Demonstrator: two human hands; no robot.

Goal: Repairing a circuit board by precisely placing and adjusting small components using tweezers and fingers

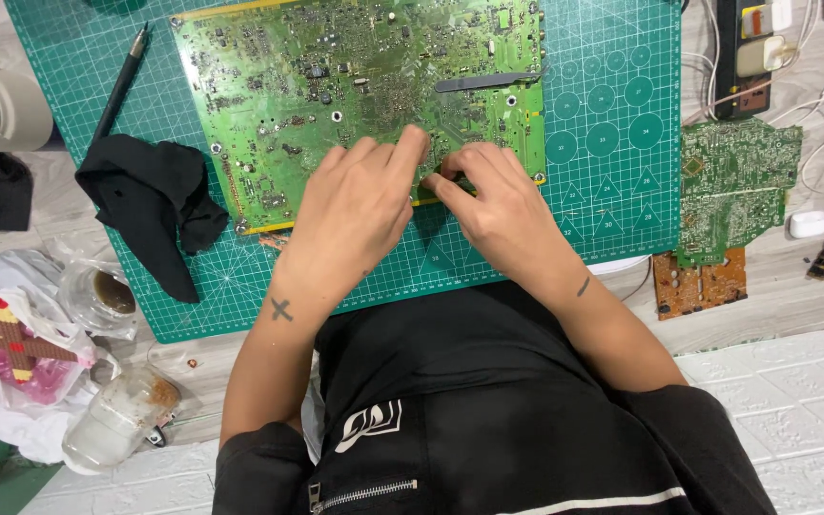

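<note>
A large green circuit board (336, 86) lies on a green cutting mat (612, 191). My left hand (355, 215) rests on the board's near edge, its fingertips pressed onto the board. My right hand (498, 205) sits right beside it, fingers curled and pinching at a spot on the same near edge; whatever is between the fingertips is too small to make out. The two hands touch at the fingertips. A flat grey metal pry tool (486, 82) lies on the board just beyond my hands.
A black cloth (159, 205) and a dark pen-like tool (118, 88) lie at the mat's left. Smaller green (736, 181) and brown (703, 283) boards sit to the right, near a power strip (751, 52) with cables. Plastic cups (112, 296) and bags are at the left.
</note>
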